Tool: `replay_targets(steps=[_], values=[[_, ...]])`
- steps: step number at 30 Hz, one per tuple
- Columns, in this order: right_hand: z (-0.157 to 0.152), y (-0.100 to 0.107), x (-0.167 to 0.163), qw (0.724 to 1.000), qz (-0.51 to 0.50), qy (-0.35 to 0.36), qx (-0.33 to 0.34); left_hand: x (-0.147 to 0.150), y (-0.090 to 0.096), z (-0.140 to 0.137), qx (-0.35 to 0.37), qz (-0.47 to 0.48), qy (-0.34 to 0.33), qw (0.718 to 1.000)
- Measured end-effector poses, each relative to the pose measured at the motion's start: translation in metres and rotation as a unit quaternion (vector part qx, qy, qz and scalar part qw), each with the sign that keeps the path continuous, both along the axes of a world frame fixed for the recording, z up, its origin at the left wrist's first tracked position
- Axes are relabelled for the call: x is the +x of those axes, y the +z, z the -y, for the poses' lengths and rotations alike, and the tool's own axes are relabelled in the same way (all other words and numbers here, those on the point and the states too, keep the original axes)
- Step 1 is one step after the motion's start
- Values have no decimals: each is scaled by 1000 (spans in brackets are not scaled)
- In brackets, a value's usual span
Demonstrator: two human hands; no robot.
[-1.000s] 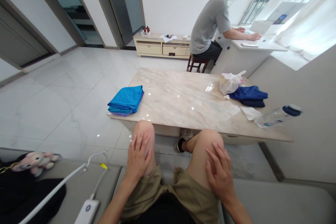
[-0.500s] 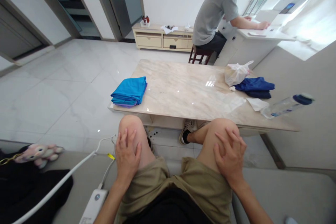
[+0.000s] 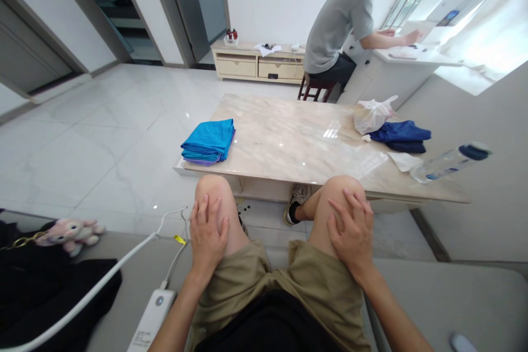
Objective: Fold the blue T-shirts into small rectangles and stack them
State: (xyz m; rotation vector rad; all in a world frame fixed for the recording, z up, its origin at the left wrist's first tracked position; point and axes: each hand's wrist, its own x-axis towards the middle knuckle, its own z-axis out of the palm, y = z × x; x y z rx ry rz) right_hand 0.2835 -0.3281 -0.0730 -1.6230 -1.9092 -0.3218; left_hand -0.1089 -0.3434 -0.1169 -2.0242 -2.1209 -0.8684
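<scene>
Left hand (image 3: pixel 208 235): spread loosely on left knee (image 3: pixel 212 183), grasping nothing. Ahead of it, folded blue cloth stack (image 3: pixel 208 140) on the near-left corner of the table (image 3: pixel 284 140); left hand nearer than right. Stack's long axis uncertain at this slant. Right hand (image 3: pixel 353 231): spread on right knee (image 3: pixel 342 182), nothing held. Versus half a second ago: knees closer together, hands with them.

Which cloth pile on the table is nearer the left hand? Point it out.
The bright blue pile, with purple beneath, at the left end of the table. The dark blue pile lies farther from the left hand, beside the white plastic bag.
</scene>
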Motion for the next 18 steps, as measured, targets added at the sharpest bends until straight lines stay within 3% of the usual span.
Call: replay_targets(steps=[18], values=[[-2, -4, 3, 999, -19, -3, 35, -2, -1, 1, 3, 4, 6, 1000]])
